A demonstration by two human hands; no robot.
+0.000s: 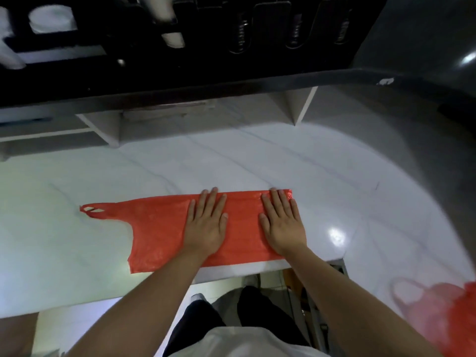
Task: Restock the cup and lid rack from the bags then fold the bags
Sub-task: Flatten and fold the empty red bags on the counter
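Observation:
A red plastic bag [159, 228] lies flat on the white marble counter [231, 163], its handle loop stretched out to the left. My left hand [206, 222] rests palm down on the bag's middle, fingers spread. My right hand [282, 222] presses flat on the bag's right end, near its bottom edge. Neither hand grips anything. The black cup and lid rack [180, 34] stands at the back, with white lids [51, 20] in a left slot and a white cup [173, 38] hanging from a tube.
A second red bag [443, 313] lies crumpled at the lower right on the counter. A dark raised ledge [231, 86] runs across under the rack, held by white brackets [296, 104]. The counter's front edge passes just below the flat bag.

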